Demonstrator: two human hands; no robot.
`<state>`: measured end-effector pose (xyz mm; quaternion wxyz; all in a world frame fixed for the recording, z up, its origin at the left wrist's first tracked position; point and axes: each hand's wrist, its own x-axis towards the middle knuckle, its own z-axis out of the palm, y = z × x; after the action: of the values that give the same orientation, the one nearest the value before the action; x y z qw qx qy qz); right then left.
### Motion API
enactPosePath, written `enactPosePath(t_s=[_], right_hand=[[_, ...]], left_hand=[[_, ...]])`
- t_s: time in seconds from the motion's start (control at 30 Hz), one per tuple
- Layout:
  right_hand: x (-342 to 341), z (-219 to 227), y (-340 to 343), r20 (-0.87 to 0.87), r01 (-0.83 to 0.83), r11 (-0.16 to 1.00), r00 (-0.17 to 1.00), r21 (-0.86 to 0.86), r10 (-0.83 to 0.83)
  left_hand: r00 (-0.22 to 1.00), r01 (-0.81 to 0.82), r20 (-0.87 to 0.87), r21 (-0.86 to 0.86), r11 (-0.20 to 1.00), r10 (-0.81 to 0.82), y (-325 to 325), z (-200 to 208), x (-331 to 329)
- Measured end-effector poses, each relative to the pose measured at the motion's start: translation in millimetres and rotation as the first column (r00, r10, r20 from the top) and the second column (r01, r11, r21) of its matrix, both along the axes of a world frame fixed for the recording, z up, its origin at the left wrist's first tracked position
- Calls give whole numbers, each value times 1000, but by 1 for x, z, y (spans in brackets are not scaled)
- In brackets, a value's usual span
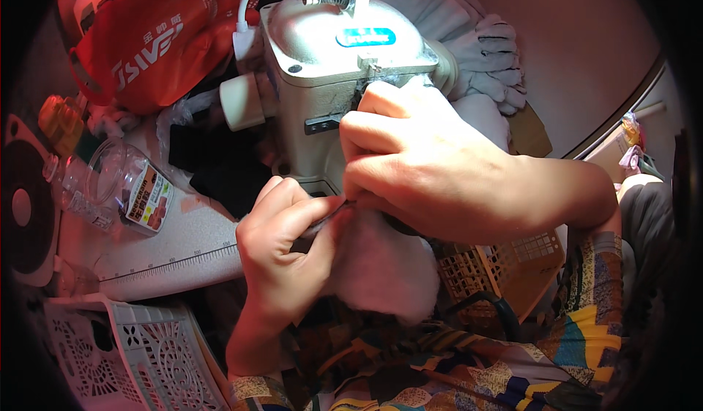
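A pale, fuzzy piece of cloth (388, 272) hangs below my two hands, in front of a cream-coloured sewing machine head (311, 107). My left hand (285, 243) pinches a thin dark edge at the top of this cloth between thumb and forefinger. Close against it, my right hand (417, 155) is closed with its fingers curled at the same edge. The fingertips of the right hand, and just what they grip, are hidden behind its knuckles. That hand covers part of the machine's front, beside a small dark metal plate (322, 123).
Pale knitted gloves (487, 60) lie heaped behind the machine. To the left are a red bag (161, 45), a clear plastic jar (135, 188) and a tabletop edge with a ruler scale (183, 259). A white basket (146, 345) stands lower left, a tan basket (472, 272) lower right.
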<state>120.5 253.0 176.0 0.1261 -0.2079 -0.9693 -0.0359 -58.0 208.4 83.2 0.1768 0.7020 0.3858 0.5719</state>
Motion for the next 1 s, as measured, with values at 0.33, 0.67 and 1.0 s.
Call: enactPosePath(t_s=[0.33,0.67,1.0], right_hand=[[-4,-1,-13,-91,93,976,993,195,-76],[-1,-74,-80,-533,135,985,844,103,-60],[-18,-132,-87,-778,265,964,613,39,-137]], left_hand=[[994,28,102,23,999,-31,5,-1,8],[999,33,1,272,962,-34,16,-20,1],[996,-1,-91,255,967,25,22,-2,20]])
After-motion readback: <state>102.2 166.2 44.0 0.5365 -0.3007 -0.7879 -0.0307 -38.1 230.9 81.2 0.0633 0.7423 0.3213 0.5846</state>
